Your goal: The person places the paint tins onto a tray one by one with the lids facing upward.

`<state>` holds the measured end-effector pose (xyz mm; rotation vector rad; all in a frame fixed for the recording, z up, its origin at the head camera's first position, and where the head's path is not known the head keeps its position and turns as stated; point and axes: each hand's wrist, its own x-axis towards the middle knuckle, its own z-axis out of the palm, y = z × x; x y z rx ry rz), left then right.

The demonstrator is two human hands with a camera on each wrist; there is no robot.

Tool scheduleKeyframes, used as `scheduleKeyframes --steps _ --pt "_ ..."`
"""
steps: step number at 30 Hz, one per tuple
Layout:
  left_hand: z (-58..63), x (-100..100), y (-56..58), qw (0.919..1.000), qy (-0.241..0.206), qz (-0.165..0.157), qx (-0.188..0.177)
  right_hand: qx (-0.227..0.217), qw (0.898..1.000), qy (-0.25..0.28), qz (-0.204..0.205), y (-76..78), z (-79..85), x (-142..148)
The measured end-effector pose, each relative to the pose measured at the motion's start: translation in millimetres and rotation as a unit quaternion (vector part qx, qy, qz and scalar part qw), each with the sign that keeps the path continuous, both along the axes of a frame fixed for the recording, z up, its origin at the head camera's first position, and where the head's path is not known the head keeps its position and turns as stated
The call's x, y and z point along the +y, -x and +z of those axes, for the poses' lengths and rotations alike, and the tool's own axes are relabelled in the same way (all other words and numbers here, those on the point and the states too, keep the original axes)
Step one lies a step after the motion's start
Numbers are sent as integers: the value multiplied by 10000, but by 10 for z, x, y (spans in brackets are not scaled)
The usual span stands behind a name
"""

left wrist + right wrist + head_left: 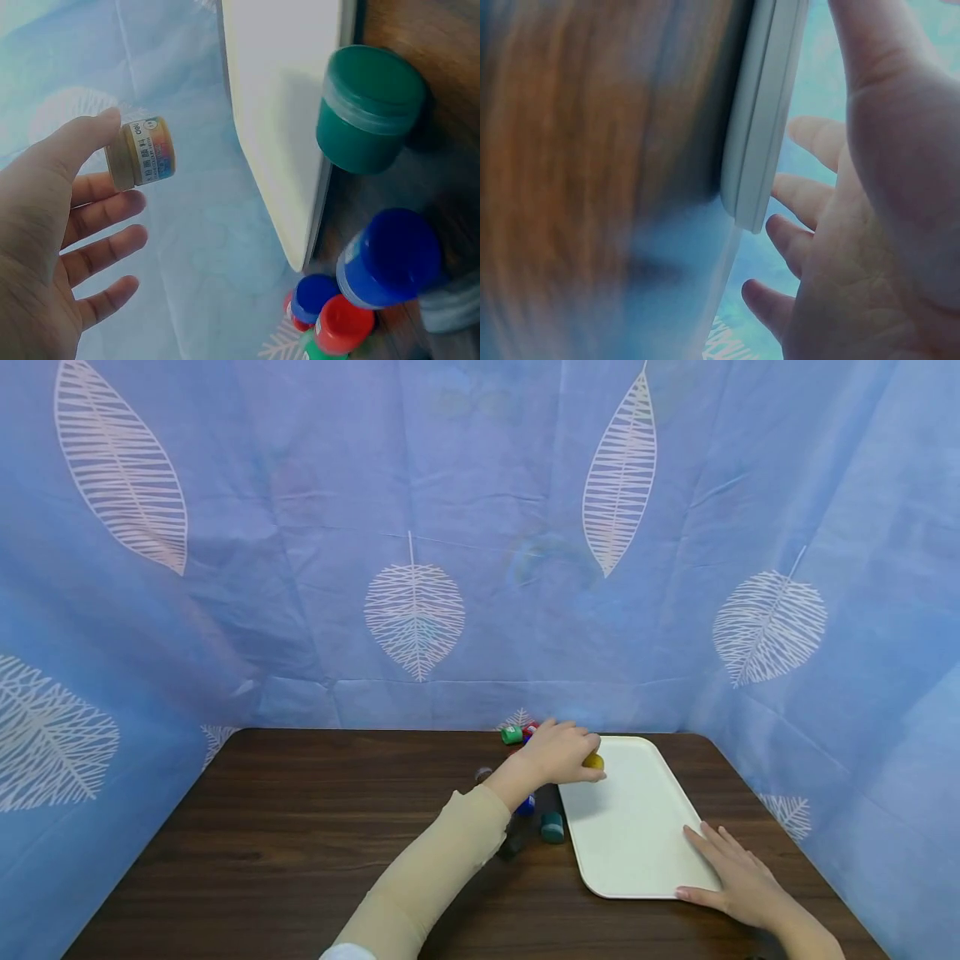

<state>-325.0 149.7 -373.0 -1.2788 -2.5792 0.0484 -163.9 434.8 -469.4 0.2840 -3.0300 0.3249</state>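
A white tray (637, 827) lies on the right part of the dark wooden table. Over its far left edge, my left hand (558, 753) pinches a small yellow paint jar (155, 154) between thumb and index finger; the other fingers are spread. The jar's printed label shows in the left wrist view. At the near right corner of the tray, my right hand (738, 877) rests with fingers spread along the rim.
Left of the tray stand several paint jars, among them a dark green jar (367, 112), a blue jar (394, 259) and a red jar (343, 324). My left forearm hides part of the group. Behind the table (300, 835) hangs a blue leaf-patterned curtain (495, 610).
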Motion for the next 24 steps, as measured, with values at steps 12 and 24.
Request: scheduleKeyframes --steps 12,24 --pt "-8 358 283 9976 129 462 -504 -68 9999 77 12 23 -38 32" --pt "-200 647 425 9956 50 730 -589 -86 10000 29 -13 22 -27 28"
